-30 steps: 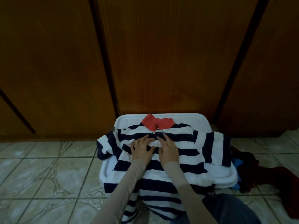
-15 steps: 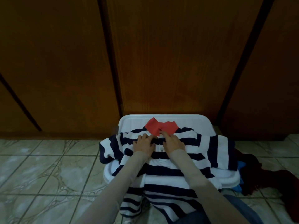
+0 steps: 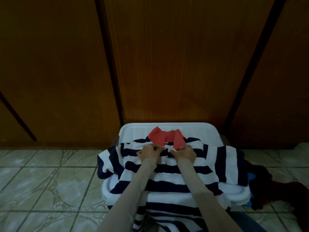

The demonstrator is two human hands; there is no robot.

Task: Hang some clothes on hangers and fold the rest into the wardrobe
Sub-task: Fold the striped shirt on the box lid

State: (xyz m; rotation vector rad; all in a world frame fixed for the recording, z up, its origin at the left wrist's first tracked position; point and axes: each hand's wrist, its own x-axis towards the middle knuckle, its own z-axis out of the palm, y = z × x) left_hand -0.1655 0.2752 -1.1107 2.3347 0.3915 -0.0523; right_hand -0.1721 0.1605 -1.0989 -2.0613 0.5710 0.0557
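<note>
Closed wardrobe doors (image 3: 175,64) rise right behind the white lid (image 3: 133,131), blocking any reach past it. Left of the lid, bare floor (image 3: 50,178) lies open. Right of it, dark clothes (image 3: 274,186) crowd the tiles.

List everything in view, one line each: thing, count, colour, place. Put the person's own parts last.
polo shirt: one, navy and white stripes, spread front up over the bin lid, hem hanging off the near edge
collar: one, red, at the far end of the shirt
bin lid: one, white plastic, on the floor against the wardrobe
wardrobe doors: several panels, dark brown wood, closed, across the back
floor: pale green patterned tiles
dark red cloth: one heap, right of the bin
blue cloth: a bit showing, between the bin and the red heap
left hand: beige sleeve, pinches the shirt's placket below the collar
right hand: beige sleeve, pinches the placket beside it
</note>
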